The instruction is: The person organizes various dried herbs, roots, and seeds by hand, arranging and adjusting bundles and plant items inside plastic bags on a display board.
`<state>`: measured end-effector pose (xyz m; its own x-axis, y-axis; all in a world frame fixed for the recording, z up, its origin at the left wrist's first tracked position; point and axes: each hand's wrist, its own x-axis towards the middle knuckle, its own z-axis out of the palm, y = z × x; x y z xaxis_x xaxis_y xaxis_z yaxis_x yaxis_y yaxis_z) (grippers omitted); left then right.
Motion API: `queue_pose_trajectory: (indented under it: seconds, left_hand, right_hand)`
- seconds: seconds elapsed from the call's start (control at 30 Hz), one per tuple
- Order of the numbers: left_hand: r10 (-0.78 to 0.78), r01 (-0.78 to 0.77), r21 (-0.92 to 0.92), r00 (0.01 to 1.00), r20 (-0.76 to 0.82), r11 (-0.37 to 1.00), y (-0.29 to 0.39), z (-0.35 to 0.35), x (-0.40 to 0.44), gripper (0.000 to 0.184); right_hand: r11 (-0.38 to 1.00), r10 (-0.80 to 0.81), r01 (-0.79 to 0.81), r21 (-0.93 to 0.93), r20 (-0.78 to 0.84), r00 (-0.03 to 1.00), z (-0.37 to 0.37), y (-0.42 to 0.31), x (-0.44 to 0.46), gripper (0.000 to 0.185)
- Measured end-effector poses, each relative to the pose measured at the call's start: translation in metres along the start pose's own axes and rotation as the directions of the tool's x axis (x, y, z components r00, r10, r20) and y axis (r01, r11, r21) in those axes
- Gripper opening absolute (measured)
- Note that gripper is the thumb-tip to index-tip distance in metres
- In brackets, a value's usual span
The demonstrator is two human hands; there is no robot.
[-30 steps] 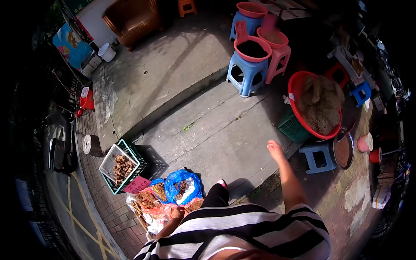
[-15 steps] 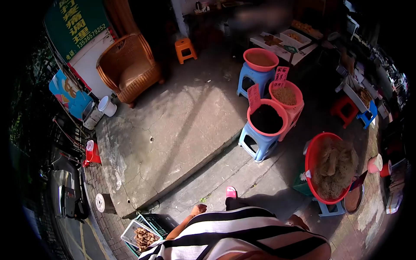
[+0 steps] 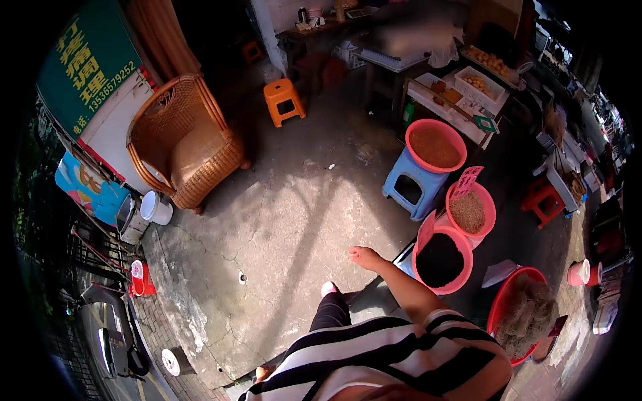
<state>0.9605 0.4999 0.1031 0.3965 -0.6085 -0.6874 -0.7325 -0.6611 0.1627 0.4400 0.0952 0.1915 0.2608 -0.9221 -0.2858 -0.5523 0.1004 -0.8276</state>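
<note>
My right hand (image 3: pixel 366 257) is stretched forward over the concrete step (image 3: pixel 287 267), its fingers curled in and nothing seen in them. To its right stands a pink basin of black grains (image 3: pixel 439 259), apart from the hand. Behind that basin is a pink tub of tan grains (image 3: pixel 467 212). A pink basin of brown grains (image 3: pixel 436 146) rests on a blue stool (image 3: pixel 408 184). At the lower edge my left hand (image 3: pixel 264 373) shows only in part beside my striped shirt, its fingers too hidden to read.
A wicker armchair (image 3: pixel 187 144) and an orange stool (image 3: pixel 284 102) stand ahead. At right is a red basin of pale stringy goods (image 3: pixel 525 314). A table with trays (image 3: pixel 478 90) is at the back right. A parked scooter (image 3: pixel 110 331) is at left.
I have moved forward, one foot now on the step. My right hand has swung forward, while my left has dropped back. The crate with the tray of brown pieces has left view.
</note>
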Motion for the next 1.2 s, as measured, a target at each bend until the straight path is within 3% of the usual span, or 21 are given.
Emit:
queue_pose_trajectory:
  seconds: [0.07, 0.13, 0.2, 0.23, 0.3, 0.33, 0.37, 0.4, 0.43, 0.47, 0.5, 0.53, 0.57, 0.63, 0.7, 0.8, 0.87, 0.9, 0.93, 1.07, 1.2]
  left_hand:
    - [-0.010, 0.018, -0.176, 0.999, 0.049, 0.984, 0.027, -0.064, 0.035, 0.030]
    - [0.065, -0.048, -0.371, 0.997, 0.031, 0.927, 0.074, -0.130, 0.085, 0.025]
    - [0.040, -0.038, -0.406, 0.999, -0.004, 0.913, 0.154, -0.200, 0.136, 0.024]
    - [-0.007, 0.002, -0.388, 1.000, -0.011, 0.922, 0.201, -0.237, 0.160, 0.024]
    - [0.066, -0.082, -0.143, 0.992, -0.110, 0.986, 0.291, -0.282, 0.224, 0.026]
    - [0.283, -0.272, 0.118, 0.954, -0.096, 0.955, 0.333, -0.299, 0.264, 0.028]
    - [0.204, -0.205, 0.010, 0.967, -0.150, 0.979, 0.374, -0.294, 0.327, 0.029]
    - [0.291, -0.303, -0.056, 0.943, -0.163, 0.951, 0.429, -0.303, 0.343, 0.030]
    - [0.389, -0.410, -0.112, 0.905, -0.171, 0.905, 0.486, -0.310, 0.353, 0.028]
    - [0.491, -0.491, -0.251, 0.869, -0.069, 0.834, 0.545, -0.322, 0.349, 0.024]
    - [0.565, -0.511, -0.449, 0.825, -0.017, 0.733, 0.606, -0.330, 0.331, 0.016]
    - [0.685, -0.561, -0.609, 0.727, -0.038, 0.561, 0.645, -0.321, 0.344, 0.011]
    - [0.768, -0.561, -0.663, 0.640, 0.034, 0.496, 0.686, -0.329, 0.339, 0.015]
    - [0.734, -0.410, -0.736, 0.658, 0.171, 0.539, 0.737, -0.341, 0.331, 0.018]
    - [0.572, -0.423, -0.422, 0.747, 0.339, 0.802, 0.749, -0.362, 0.334, 0.015]
    - [0.944, -0.899, -0.320, 0.229, 0.238, 0.299, 0.678, -0.383, 0.435, 0.017]
    - [0.559, -0.520, -0.207, 0.752, 0.350, 0.829, 0.682, -0.431, 0.424, 0.017]
    - [0.425, -0.395, -0.156, 0.837, 0.346, 0.905, 0.687, -0.450, 0.430, 0.017]
    - [0.335, -0.316, -0.111, 0.881, 0.333, 0.942, 0.696, -0.469, 0.442, 0.017]
    - [0.261, -0.296, 0.074, 0.915, 0.307, 0.952, 0.769, -0.554, 0.522, 0.017]
    - [0.390, -0.476, 0.323, 0.872, 0.297, 0.818, 0.894, -0.656, 0.630, 0.018]
  right_hand:
    - [0.996, 0.078, -0.077, -0.038, 0.012, 0.997, -0.006, 0.028, 0.018, 0.032]
    - [0.937, 0.168, -0.131, -0.325, 0.089, 0.982, -0.030, 0.053, 0.022, 0.027]
    - [0.762, 0.198, 0.056, -0.645, 0.316, 0.928, -0.053, 0.090, 0.026, 0.028]
    - [0.838, 0.298, -0.204, -0.506, 0.112, 0.948, -0.066, 0.100, 0.013, 0.025]
    - [0.778, 0.112, -0.062, -0.625, 0.041, 0.993, -0.082, 0.133, 0.004, 0.021]
    - [0.712, -0.012, 0.057, -0.700, 0.070, 0.997, -0.088, 0.158, 0.004, 0.018]
    - [0.469, -0.078, 0.196, -0.861, 0.181, 0.980, -0.111, 0.132, 0.000, 0.017]
    - [0.578, -0.147, 0.127, -0.806, 0.050, 0.988, -0.115, 0.141, -0.002, 0.016]
    - [0.474, 0.000, 0.024, -0.880, 0.027, 1.000, -0.121, 0.130, -0.002, 0.016]
    - [0.559, 0.083, -0.047, -0.828, -0.001, 0.997, -0.127, 0.130, 0.002, 0.019]
    - [0.723, 0.355, -0.320, -0.612, -0.068, 0.932, -0.133, 0.128, 0.011, 0.024]
    - [0.719, 0.599, -0.601, -0.349, -0.129, 0.791, -0.138, 0.125, 0.019, 0.032]
    - [0.679, 0.666, -0.633, -0.373, -0.051, 0.744, -0.134, 0.149, 0.034, 0.037]
    - [0.637, 0.735, -0.641, -0.428, 0.087, 0.673, -0.147, 0.151, 0.071, 0.038]
    - [0.678, 0.680, -0.562, -0.473, 0.114, 0.724, -0.168, 0.160, 0.136, 0.035]
    - [0.746, 0.382, -0.320, -0.584, -0.018, 0.924, -0.210, 0.179, 0.277, 0.035]
    - [0.834, 0.279, -0.311, -0.456, -0.138, 0.950, -0.261, 0.144, 0.376, 0.032]
    - [0.896, 0.269, -0.311, -0.317, -0.170, 0.948, -0.314, 0.065, 0.418, 0.029]
    - [0.906, 0.356, -0.388, -0.169, -0.189, 0.915, -0.352, 0.013, 0.463, 0.026]
    - [0.956, 0.221, -0.099, 0.275, -0.459, 0.860, -0.428, -0.073, 0.626, 0.026]
    - [0.964, 0.202, -0.031, 0.266, -0.646, 0.736, -0.511, -0.147, 0.719, 0.023]
